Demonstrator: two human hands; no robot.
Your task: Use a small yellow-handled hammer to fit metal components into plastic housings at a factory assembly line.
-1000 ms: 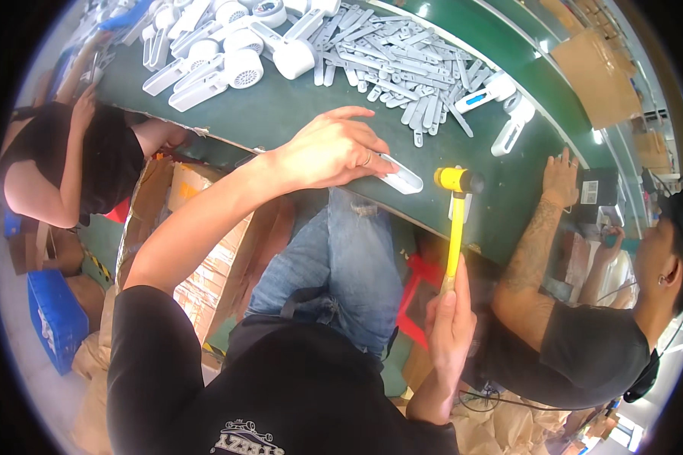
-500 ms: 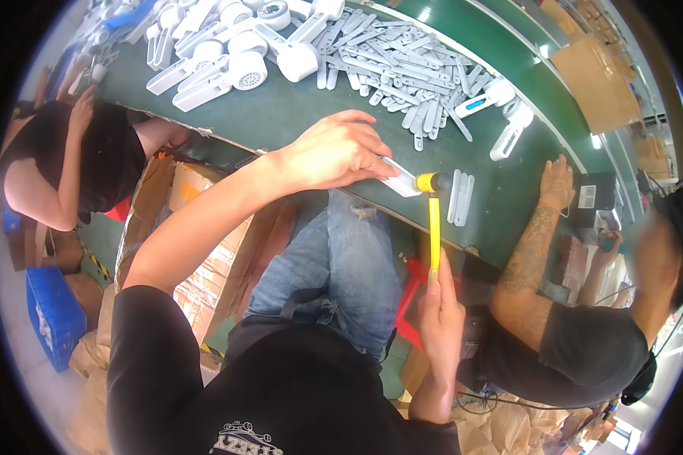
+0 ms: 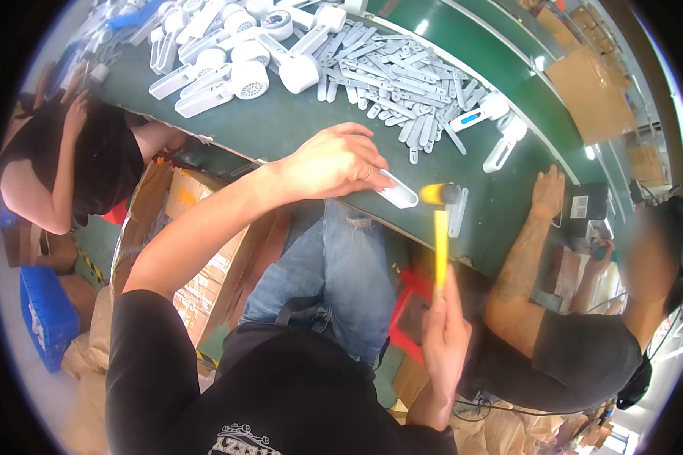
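Observation:
My left hand [image 3: 338,163] is closed on a white plastic handle-shaped piece [image 3: 399,192], which lies near the table's front edge. A ring shows on one finger. In my right hand [image 3: 445,334] is a mallet with a yellow handle [image 3: 441,246] and a yellow-and-black head [image 3: 439,194], slightly blurred. That head is just right of the white piece, with a small gap between them. Flat grey plastic strips [image 3: 458,214] lie on the table beside the mallet head, which partly hides them.
A pile of grey strips [image 3: 413,76] covers the far middle of the green table [image 3: 281,125]. White fan-like housings [image 3: 250,80] are heaped at far left; two more white pieces [image 3: 501,148] lie at right. A co-worker's arm [image 3: 535,227] rests on the table's right side. Another person sits left.
The mallet head has moved right, off the end of the white piece, and my right hand has shifted slightly right and down. My left hand keeps its hold; the view has shifted slightly.

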